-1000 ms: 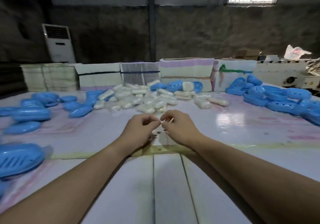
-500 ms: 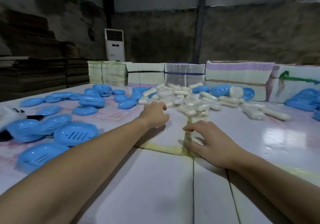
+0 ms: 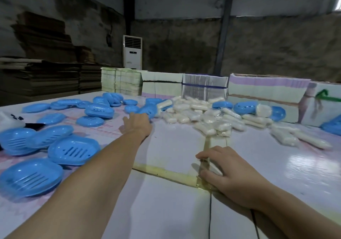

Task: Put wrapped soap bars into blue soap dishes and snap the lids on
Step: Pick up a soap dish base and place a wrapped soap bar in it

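On the white table [image 3: 166,211], your left hand [image 3: 135,126] has stretched further out than half a second ago, fingers relaxed, holding nothing, now touching a blue soap dish [image 3: 149,109] beside the heap of wrapped soap bars [image 3: 199,113] at far centre. Your right hand [image 3: 228,172] stays near, fingers spread flat on the table. More loose dishes [image 3: 73,149] lie near left.

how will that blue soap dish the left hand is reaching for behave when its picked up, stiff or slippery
Likely stiff: the blue soap dish looks like moulded plastic holding its shape. Probably light, since similar dishes lie stacked loosely without sagging. Its glossy surface may be a bit slippery, so the left hand may do best gripping the rim.
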